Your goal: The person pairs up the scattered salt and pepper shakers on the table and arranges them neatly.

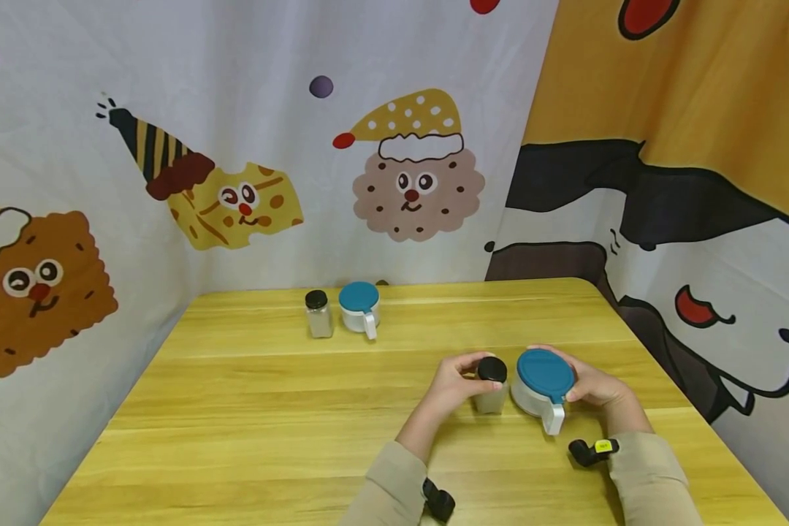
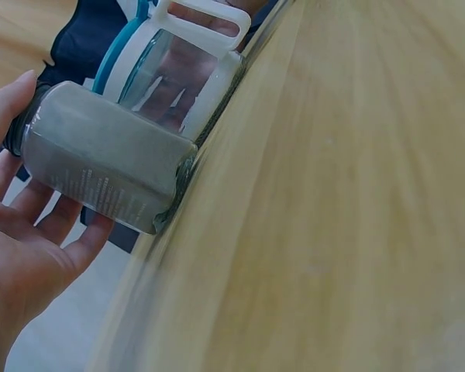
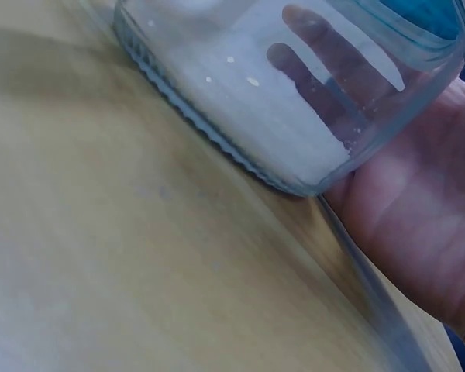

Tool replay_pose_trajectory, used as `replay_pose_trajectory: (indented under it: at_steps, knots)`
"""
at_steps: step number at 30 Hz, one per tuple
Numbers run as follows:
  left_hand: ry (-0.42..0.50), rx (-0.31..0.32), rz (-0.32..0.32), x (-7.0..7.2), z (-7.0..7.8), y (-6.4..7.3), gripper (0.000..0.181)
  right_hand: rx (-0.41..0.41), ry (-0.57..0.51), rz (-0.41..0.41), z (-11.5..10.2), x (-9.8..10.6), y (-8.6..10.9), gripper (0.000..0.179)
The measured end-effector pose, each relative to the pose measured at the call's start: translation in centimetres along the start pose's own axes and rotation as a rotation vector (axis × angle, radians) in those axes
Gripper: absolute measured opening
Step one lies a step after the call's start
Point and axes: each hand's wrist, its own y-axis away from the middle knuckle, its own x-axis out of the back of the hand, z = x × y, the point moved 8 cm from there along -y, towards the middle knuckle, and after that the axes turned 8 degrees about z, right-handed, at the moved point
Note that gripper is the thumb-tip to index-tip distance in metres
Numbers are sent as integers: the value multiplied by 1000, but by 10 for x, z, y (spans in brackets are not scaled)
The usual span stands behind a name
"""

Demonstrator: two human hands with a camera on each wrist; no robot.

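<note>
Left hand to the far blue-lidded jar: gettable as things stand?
Probably not as is: the left hand grips the near black-lidded jar and would likely have to let go first. The way itself looks free: nothing visible stands between that hand and the far blue-lidded jar.

Fingers (image 3: 337,50) behind a clear glass jar (image 3: 252,89) with white contents (image 3: 232,112), ribbed base (image 3: 194,118) by a wooden tabletop (image 3: 139,225).

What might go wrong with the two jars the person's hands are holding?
The black-lidded glass jar and the blue-lidded glass jar are close together, so they might clink if moved. The left hand holds the first near its black lid, so it could slip if lifted that way. The other's white handle sticks out and might get bumped.
</note>
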Motion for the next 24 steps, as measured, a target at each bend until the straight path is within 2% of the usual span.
replay_pose_trajectory:
  at_steps: [10, 24]
  knots:
    - [-18, 11, 8, -1, -2, -1, 44, -20, 26, -3, 1, 4, 0, 85]
    - [-52, 31, 23, -3, -4, -2, 47, -43, 4, -23, 5, 6, 2, 89]
